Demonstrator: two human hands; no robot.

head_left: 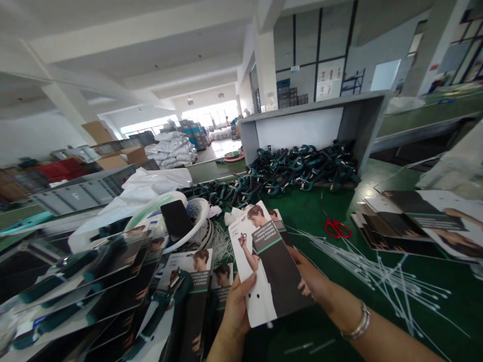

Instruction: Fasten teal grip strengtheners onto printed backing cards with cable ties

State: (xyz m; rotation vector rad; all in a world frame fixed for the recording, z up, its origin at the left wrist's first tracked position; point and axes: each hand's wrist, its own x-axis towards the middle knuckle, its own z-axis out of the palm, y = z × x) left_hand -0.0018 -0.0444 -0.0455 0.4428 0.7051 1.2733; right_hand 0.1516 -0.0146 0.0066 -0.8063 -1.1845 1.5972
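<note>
A printed packaging card (pixel 277 274) with small punched holes is tilted up in front of me. My left hand (pixel 239 301) pinches its lower left edge, thumb on the front. At the card's right edge, my right hand (pixel 311 274) grips from behind, its fingertips mostly hidden. A small white tip shows under the card's bottom edge. Behind the card's top, part of another card (pixel 276 215) is visible. Left of my left hand lies a carded teal-and-black hand grip strengthener (pixel 177 289). Loose white cable ties (pixel 362 266) spread over the green table to the right.
Many hand grip strengtheners (pixel 302 168) spill from a tipped grey crate (pixel 247 143). Red scissors (pixel 337 229) lie right of centre, near stacked cards (pixel 400 221). At left are carded grips (pixel 94 281) in a pile, a white basin (pixel 202 221) and a black phone (pixel 173 220).
</note>
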